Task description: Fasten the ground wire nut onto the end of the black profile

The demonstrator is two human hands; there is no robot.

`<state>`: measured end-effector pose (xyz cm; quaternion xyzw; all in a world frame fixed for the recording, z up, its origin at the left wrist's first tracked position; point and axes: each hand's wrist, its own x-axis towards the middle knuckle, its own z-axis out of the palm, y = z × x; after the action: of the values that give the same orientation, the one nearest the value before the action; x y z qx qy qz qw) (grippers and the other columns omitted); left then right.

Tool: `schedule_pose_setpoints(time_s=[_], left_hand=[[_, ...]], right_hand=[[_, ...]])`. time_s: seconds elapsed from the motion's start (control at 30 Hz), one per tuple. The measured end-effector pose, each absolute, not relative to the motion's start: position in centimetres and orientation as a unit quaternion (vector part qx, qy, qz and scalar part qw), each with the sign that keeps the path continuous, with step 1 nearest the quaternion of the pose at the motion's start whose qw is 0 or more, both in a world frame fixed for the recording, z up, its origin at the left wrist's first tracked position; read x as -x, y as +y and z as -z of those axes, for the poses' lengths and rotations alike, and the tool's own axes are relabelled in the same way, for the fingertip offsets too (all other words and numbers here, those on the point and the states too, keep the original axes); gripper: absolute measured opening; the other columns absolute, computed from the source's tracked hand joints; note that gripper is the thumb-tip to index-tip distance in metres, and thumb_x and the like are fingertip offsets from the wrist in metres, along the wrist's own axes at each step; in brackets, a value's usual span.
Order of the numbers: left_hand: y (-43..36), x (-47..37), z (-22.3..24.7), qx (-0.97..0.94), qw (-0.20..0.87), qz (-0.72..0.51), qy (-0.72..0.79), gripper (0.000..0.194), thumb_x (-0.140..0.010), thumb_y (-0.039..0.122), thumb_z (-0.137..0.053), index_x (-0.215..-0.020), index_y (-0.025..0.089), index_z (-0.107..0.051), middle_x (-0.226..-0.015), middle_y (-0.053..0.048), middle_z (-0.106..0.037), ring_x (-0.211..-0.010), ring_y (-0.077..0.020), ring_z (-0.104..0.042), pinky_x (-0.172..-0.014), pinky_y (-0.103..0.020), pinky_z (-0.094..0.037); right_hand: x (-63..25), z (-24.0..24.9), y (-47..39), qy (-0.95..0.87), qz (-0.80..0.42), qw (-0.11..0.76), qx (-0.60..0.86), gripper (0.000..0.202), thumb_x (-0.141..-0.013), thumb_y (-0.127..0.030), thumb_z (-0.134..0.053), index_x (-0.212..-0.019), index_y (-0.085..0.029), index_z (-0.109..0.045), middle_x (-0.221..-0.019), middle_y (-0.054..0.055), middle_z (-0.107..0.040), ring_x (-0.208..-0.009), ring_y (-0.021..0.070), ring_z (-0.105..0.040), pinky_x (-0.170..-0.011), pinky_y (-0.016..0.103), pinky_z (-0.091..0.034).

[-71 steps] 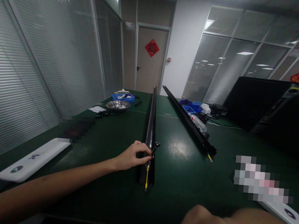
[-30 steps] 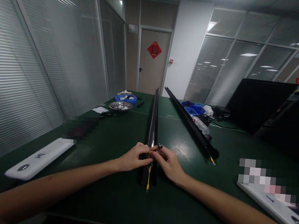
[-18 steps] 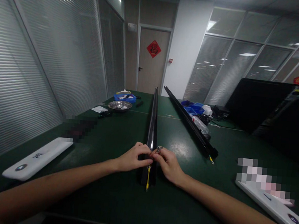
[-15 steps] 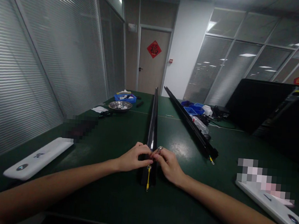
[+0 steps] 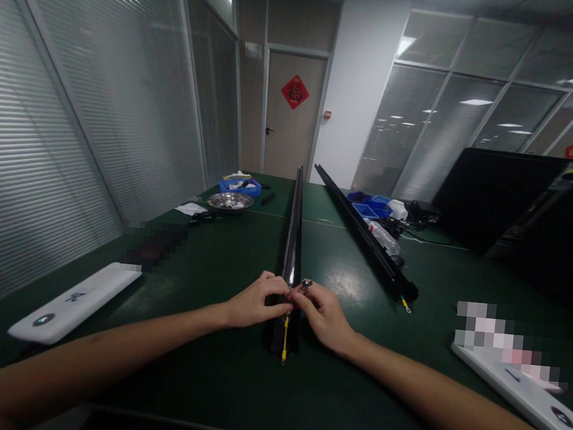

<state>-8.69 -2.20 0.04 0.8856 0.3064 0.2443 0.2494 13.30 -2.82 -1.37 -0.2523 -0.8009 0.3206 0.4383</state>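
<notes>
Both hands meet over the near end of a long black rail that runs away from me along the table. My left hand reaches in from the left, thumb and fingertips pinched at the rail; what lies between them is too small to name. Opposite it, my right hand is closed too, its fingertips touching those of the left. A small shiny metal part shows at its curled index finger. Just below the fingers, a yellow wire with a ring terminal hangs from the rail's near end.
A second black rail lies to the right, with its own yellow ring-ended lead. Farther left are a metal bowl and blue tray. White cases flank my arms. Blue bins and a plastic bottle sit right.
The hands stay pinched together over the same spot. The small metal part at my right fingers is turned slightly; the whole view has shifted a little.
</notes>
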Motion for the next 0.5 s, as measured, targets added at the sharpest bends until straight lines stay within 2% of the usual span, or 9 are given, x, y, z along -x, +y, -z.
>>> schedule_pose_setpoints(time_s=[0.5], left_hand=[[-2.32, 8.60, -0.35, -0.885, 0.264, -0.240, 0.300, 0.020, -0.104, 0.036, -0.056, -0.103, 0.020, -0.068, -0.100, -0.002, -0.069, -0.100, -0.0199, -0.061, -0.099, -0.034, -0.031]], right_hand=[[-13.38, 1.19, -3.19, -0.809, -0.304, 0.434, 0.255, 0.024, -0.107, -0.031, -0.052, -0.096, -0.019, -0.069, -0.088, 0.003, -0.066, -0.079, 0.0171, -0.063, -0.073, 0.027, -0.048]])
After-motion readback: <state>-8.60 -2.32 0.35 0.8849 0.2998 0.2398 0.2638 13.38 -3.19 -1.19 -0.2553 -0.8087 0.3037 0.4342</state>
